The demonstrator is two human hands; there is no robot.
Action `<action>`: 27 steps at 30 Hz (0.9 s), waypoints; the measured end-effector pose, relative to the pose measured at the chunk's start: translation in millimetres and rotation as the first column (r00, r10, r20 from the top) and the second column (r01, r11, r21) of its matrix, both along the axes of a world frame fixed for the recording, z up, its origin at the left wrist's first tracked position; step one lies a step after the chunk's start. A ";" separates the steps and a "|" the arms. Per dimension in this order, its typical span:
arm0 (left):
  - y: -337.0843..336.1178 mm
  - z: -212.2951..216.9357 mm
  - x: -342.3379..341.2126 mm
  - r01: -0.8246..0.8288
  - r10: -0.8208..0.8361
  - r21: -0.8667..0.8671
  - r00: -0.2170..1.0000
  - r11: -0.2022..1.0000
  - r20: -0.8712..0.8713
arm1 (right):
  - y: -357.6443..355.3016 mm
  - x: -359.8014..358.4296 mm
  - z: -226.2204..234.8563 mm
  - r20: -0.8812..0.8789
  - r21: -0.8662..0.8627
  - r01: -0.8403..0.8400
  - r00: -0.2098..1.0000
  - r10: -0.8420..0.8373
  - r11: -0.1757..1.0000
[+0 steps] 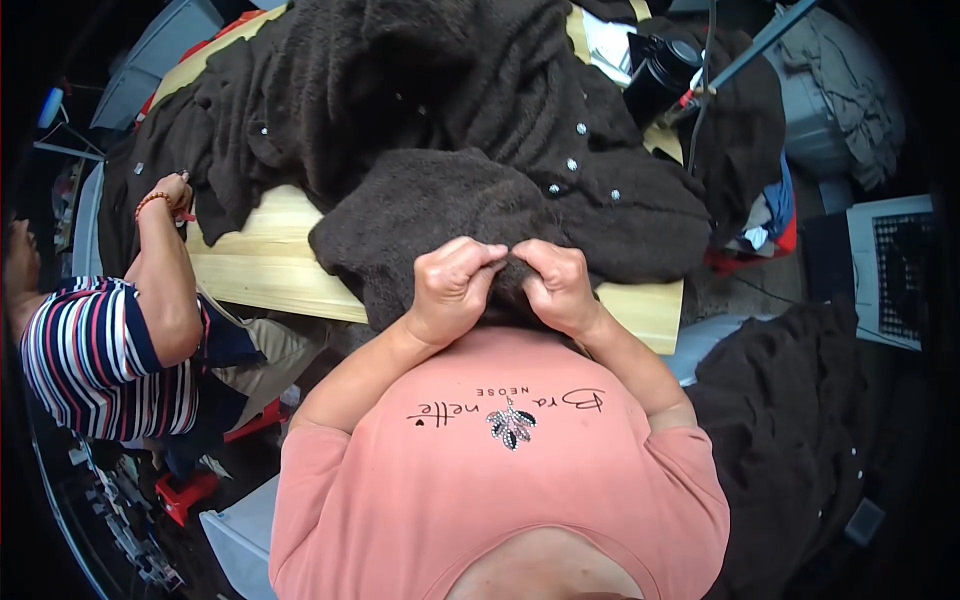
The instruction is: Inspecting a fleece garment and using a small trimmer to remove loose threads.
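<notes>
A dark brown fuzzy garment (430,200) lies bunched at the table's near edge, with several shiny round buttons on the brown cloth to its right. My left hand (450,290) is closed, thumb and fingers pinching the cloth close to my chest. Just beside it, my right hand (558,288) is closed on the same garment, thumb tip pointing toward the left one. A small fold of cloth shows between the two hands, their fingertips almost meeting. Whatever else may lie inside the pinches is hidden.
More brown fuzzy cloth (330,80) is heaped over the pale wooden table (270,270). A co-worker in a striped top (110,340) reaches onto cloth at the left. A black machine (662,75) stands at the back right. Dark cloth (780,430) hangs at my right.
</notes>
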State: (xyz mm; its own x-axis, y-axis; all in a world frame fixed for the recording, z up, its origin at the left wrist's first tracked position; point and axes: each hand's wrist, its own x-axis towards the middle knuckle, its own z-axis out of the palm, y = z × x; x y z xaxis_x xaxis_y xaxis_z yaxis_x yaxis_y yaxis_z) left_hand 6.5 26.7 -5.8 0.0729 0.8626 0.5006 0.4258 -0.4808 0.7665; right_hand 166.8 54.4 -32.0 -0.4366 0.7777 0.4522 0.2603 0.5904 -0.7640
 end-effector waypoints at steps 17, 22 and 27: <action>-10.0 6.3 1.7 0.024 0.015 0.227 0.985 0.974 -0.171 | -13.6 -5.2 16.0 -0.154 0.005 0.016 0.988 -0.015 1.000; -4.4 2.6 12.5 0.009 0.048 0.298 0.982 0.955 -0.181 | -16.8 4.1 17.5 -0.059 0.164 0.104 0.994 -0.095 0.981; -1.5 -2.0 19.3 0.000 0.062 0.342 0.984 0.940 -0.169 | -8.9 4.1 16.2 -0.051 0.208 0.123 0.992 -0.115 0.970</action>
